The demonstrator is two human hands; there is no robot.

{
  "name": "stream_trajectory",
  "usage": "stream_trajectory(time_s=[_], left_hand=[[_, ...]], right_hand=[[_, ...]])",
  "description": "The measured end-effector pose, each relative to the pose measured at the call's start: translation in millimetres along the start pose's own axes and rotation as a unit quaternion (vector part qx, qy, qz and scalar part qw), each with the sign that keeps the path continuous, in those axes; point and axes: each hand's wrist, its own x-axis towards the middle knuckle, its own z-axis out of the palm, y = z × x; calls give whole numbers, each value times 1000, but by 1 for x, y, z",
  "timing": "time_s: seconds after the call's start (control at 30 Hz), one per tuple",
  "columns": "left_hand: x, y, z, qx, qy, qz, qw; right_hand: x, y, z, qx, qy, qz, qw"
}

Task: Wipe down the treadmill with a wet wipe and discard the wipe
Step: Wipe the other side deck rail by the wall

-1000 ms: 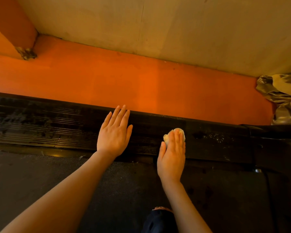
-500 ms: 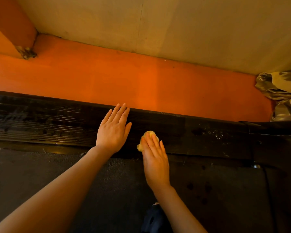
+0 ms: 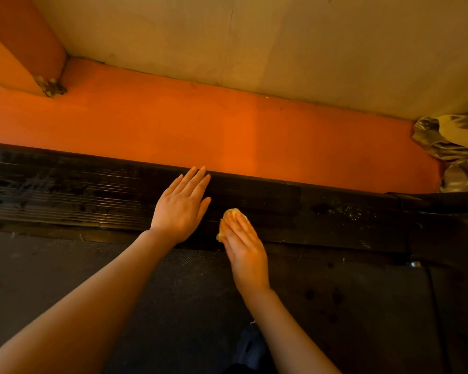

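Left hand point(image 3: 181, 209) flat on treadmill side rail point(image 3: 65, 195), fingers straight and together, bracing. Right hand point(image 3: 243, 247) presses wet wipe point(image 3: 231, 215) onto rail just beside it, fingers straight. Mid-wipe step. Next probably: sweep right toward speckled patch point(image 3: 343, 210).

Glossy black ribbed plastic on the treadmill side rail point(image 3: 65, 195), wet-looking sheen catching the light across its grooves. Just below the rail, the treadmill belt point(image 3: 119, 287) shows a matt, dark, finely textured rubbery weave. Against the rail, the wet wipe point(image 3: 231, 215) looks soft, crumpled, pale yellow cloth-like paper. Beyond the rail, the floor point(image 3: 227, 130) reads as smooth, matt orange. Past that, the wall point(image 3: 281, 41) is flat, dull, scuffed beige. At the rail's far right end, a crinkled shiny fabric point(image 3: 454, 147), satin-like, silvery folds.
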Motion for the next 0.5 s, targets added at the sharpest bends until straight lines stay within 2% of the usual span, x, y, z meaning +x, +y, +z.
stream_trajectory(time_s=[0.3, 0.5], left_hand=[[-2, 5, 1, -23, 6, -14, 1000], [-2, 9, 4, -17, 14, -28, 999]], right_hand=[[-34, 74, -54, 11, 44, 88, 995], [-20, 49, -36, -34, 2, 80, 996]])
